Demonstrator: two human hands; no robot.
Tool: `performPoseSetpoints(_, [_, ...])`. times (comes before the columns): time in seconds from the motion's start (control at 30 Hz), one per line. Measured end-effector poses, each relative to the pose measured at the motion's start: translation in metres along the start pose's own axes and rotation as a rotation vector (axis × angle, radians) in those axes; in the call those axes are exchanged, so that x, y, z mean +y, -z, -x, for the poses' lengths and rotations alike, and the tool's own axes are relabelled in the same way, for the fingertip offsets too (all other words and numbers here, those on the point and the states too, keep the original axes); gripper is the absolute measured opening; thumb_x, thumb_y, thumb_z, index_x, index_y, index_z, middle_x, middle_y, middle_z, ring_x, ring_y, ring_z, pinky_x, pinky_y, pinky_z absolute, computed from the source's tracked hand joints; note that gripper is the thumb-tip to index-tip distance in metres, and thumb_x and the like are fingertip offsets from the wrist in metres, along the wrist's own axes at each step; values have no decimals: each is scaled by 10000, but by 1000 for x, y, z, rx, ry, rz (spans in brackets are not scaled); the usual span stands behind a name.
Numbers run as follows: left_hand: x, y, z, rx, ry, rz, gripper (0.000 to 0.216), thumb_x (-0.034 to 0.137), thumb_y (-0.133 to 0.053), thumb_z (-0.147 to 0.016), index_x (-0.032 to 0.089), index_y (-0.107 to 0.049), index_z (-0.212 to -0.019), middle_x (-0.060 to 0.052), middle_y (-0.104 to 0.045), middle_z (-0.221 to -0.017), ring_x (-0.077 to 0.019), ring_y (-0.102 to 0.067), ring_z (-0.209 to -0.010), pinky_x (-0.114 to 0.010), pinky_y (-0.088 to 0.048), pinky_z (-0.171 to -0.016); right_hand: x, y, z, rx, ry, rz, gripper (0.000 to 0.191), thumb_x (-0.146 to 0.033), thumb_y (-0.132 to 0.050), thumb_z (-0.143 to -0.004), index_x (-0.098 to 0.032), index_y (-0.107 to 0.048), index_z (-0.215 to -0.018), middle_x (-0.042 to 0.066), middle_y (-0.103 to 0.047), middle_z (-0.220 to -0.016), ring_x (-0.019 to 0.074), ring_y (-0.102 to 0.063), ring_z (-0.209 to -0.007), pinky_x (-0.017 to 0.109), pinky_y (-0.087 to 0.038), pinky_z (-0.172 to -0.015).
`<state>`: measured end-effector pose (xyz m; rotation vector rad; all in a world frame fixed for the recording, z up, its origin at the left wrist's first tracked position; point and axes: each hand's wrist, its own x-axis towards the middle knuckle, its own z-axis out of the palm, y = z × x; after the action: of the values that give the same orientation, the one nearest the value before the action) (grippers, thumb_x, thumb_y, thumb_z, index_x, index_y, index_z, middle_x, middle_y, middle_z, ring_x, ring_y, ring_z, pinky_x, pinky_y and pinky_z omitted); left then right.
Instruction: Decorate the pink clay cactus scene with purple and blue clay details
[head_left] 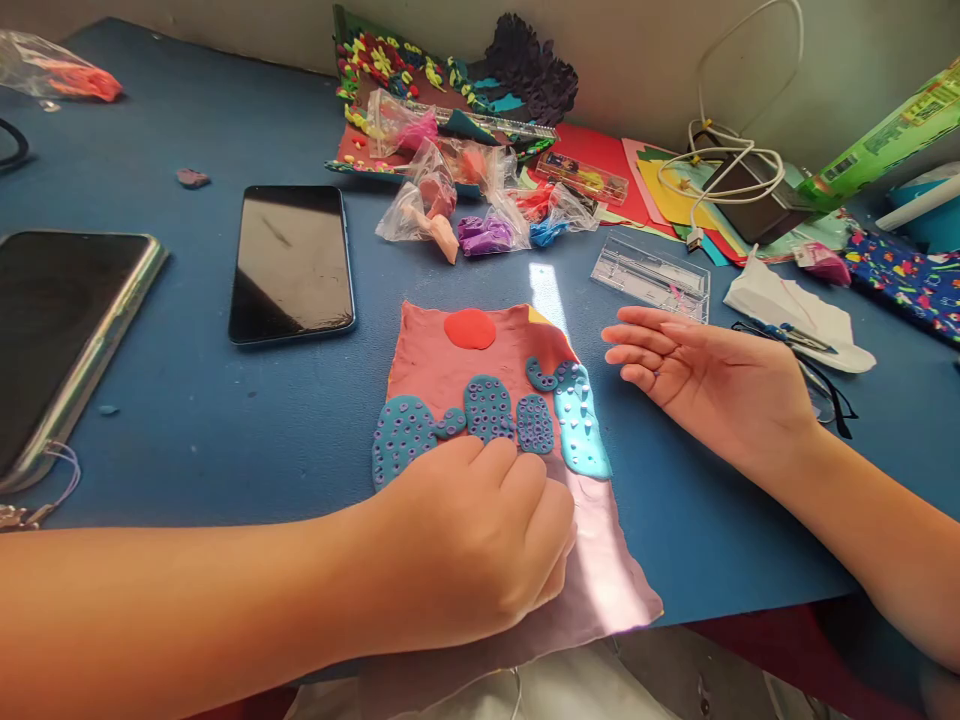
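Note:
A flat pink clay sheet (442,365) lies on the blue table, with a red clay disc (470,328) near its top and several teal and blue dotted cactus shapes (487,405) across its middle. My left hand (480,535) rests on the lower part of the sheet with fingers curled, fingertips against the clay just below the cactus shapes. What lies under the fingers is hidden. My right hand (705,375) lies palm up and open to the right of the sheet, holding nothing.
Two phones (292,260) (60,340) lie to the left. Small plastic bags of coloured clay (480,215) sit behind the sheet. A clear plastic case (649,278), coloured paper, a charger with white cable (739,175), tissue and glasses crowd the right.

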<state>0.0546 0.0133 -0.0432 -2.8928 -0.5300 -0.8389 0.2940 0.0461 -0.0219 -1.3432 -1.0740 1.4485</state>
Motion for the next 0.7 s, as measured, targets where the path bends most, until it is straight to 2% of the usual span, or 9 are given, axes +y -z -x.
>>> performPoseSetpoints(0.1, [0, -1, 0, 22, 0, -8, 286, 158, -452, -844, 206, -432, -563, 27, -400, -480, -136, -342, -430, -295, -237, -409, 0, 0, 2, -14, 30, 4, 202, -262, -530, -784, -246, -696, -898, 20, -727, -915, 168, -690, -849, 317, -580, -805])
performPoseSetpoints(0.2, [-1, -1, -1, 0, -6, -4, 275, 163, -462, -844, 203, -438, -573, 27, -408, -486, -133, -350, -436, -286, -247, -419, 1, 0, 2, -37, 94, 63, 193, -309, -519, -820, -271, -691, -897, 8, -727, -924, 177, -689, -872, 349, -568, -837])
performPoseSetpoints(0.37, [-1, 0, -1, -1, -5, 0, 271, 164, -468, -839, 202, -442, -572, 23, -416, -489, -136, -354, -435, -287, -247, -419, 3, -2, 2, -42, 152, 128, 164, -320, -627, -785, -292, -676, -939, -11, -724, -986, 176, -686, -898, 351, -552, -850])
performPoseSetpoints(0.47, [0, -1, -1, -14, -6, 5, 273, 166, -469, -841, 201, -449, -571, 21, -417, -490, -139, -360, -438, -291, -255, -416, 1, -7, 4, -51, 155, 93, 182, -351, -638, -773, -280, -677, -936, -3, -718, -991, 178, -677, -891, 344, -548, -826])
performPoseSetpoints(0.53, [0, -1, -1, -9, -7, 3, 278, 163, -464, -842, 202, -446, -568, 22, -411, -489, -138, -355, -439, -295, -256, -413, -2, -10, 5, -57, 152, 78, 195, -401, -617, -777, -263, -680, -899, 14, -710, -897, 174, -662, -794, 331, -549, -720])
performPoseSetpoints(0.6, [-1, -1, -1, -9, -5, 0, 279, 163, -459, -843, 205, -441, -568, 23, -404, -490, -137, -347, -440, -299, -256, -412, -6, -11, 6, -72, 143, 92, 195, -432, -607, -772, -246, -662, -748, 8, -616, -640, 143, -568, -577, 295, -484, -532])
performPoseSetpoints(0.63, [-1, 0, -1, -9, -4, -2, 279, 163, -457, -844, 206, -438, -569, 24, -401, -492, -137, -344, -441, -301, -257, -413, -7, -11, 6, -80, 140, 104, 236, -440, -609, -768, -240, -619, -644, -9, -505, -523, 120, -473, -478, 277, -415, -454])
performPoseSetpoints(0.7, [-1, 1, -1, -23, -4, 0, 273, 163, -459, -845, 206, -440, -576, 24, -404, -497, -137, -348, -446, -302, -265, -417, -8, -9, 7, -96, 135, 128, 388, -459, -613, -769, -228, -474, -491, -40, -289, -435, 86, -283, -389, 259, -286, -382])
